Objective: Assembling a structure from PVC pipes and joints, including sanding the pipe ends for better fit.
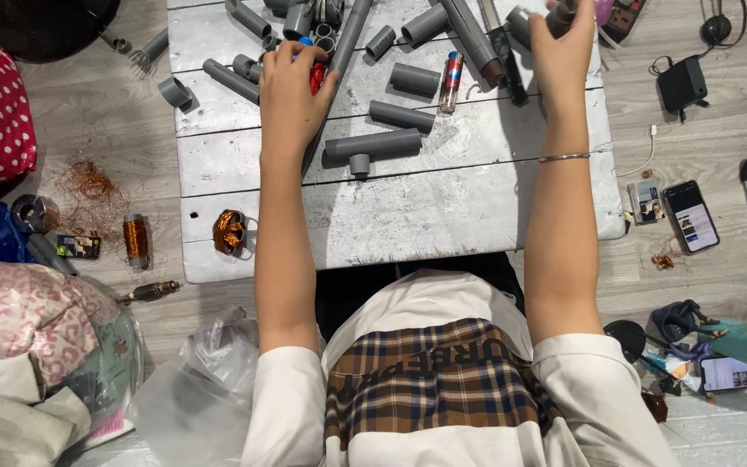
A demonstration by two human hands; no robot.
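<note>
My left hand (291,91) reaches over a silver-grey wooden board (443,207) and closes on a small red and blue object (315,73) among grey plastic pipe pieces. My right hand (561,47) is raised at the board's far right, gripping a short grey pipe piece (561,15). A thin bracelet circles the right forearm. A long grey pipe (349,39) lies beside the left hand. A grey T-shaped pipe fitting (372,145) rests mid-board, with several short pipe sections around it.
A copper wire coil (230,232) sits at the board's near left edge; another coil (135,239) and loose copper wire (88,183) lie on the floor left. Two phones (690,215) (733,374), a black charger (681,82), cloth bundles and a plastic bag (196,389) surround me.
</note>
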